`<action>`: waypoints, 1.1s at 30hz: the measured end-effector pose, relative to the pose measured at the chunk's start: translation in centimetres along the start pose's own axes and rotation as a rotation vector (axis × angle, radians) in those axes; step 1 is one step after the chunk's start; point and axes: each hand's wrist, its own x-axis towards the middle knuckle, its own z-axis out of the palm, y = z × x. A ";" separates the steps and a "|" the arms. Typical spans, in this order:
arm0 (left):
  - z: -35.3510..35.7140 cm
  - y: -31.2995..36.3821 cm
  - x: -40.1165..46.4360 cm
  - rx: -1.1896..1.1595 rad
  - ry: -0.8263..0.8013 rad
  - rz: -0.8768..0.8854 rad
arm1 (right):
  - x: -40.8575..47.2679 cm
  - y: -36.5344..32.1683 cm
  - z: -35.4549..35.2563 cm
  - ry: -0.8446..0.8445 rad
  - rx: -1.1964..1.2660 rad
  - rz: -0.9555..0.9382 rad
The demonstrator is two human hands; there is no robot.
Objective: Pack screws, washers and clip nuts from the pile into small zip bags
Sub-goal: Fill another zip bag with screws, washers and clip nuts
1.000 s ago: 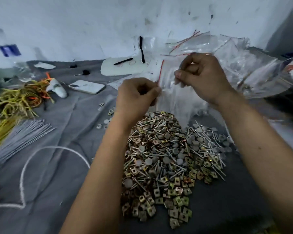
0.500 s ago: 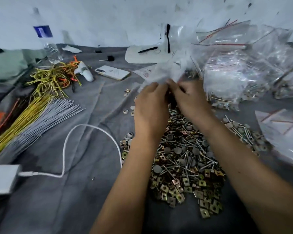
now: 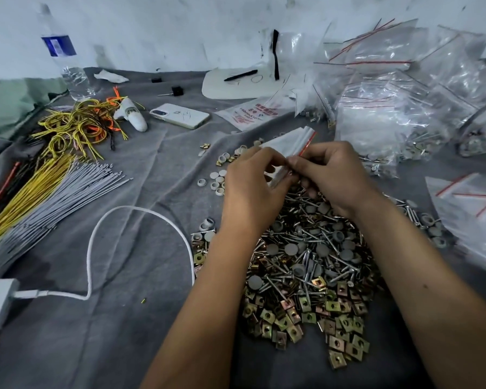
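Just above the far edge of the pile [image 3: 306,265], both hands meet over the grey cloth of the bench [image 3: 110,332] and together hold a small stack of empty zip bags [image 3: 288,144]. The left hand [image 3: 253,189] has its fingers curled and pinches the near end of the stack, and the right hand [image 3: 337,175] pinches the same end from the other side, so both grips are closed on it. The stack looks flat and whitish, with a thin red line along its zip edge, and it points away from the hands; whether any bag is already opened I cannot tell. Under the wrists, the pile is a mix of silver screws, round grey washers and brass-coloured square clip nuts, and the forearms cover part of it. To the right of the right hand lie filled zip bags [image 3: 390,127], clear plastic with red lines, and screws and washers show through at their bottoms. Nearer on that side, more flat bags [image 3: 472,209] are cut off by the frame edge. Left of the left hand some loose white washers [image 3: 218,181] lie on the cloth.
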 end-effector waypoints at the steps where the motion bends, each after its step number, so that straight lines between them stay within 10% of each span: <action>1: 0.0 0.1 0.0 -0.049 -0.015 -0.029 | 0.0 0.0 0.0 -0.016 0.034 -0.008; 33: -0.3 -0.1 0.3 -0.209 -0.084 -0.139 | -0.6 -0.4 -0.1 -0.124 -0.128 -0.140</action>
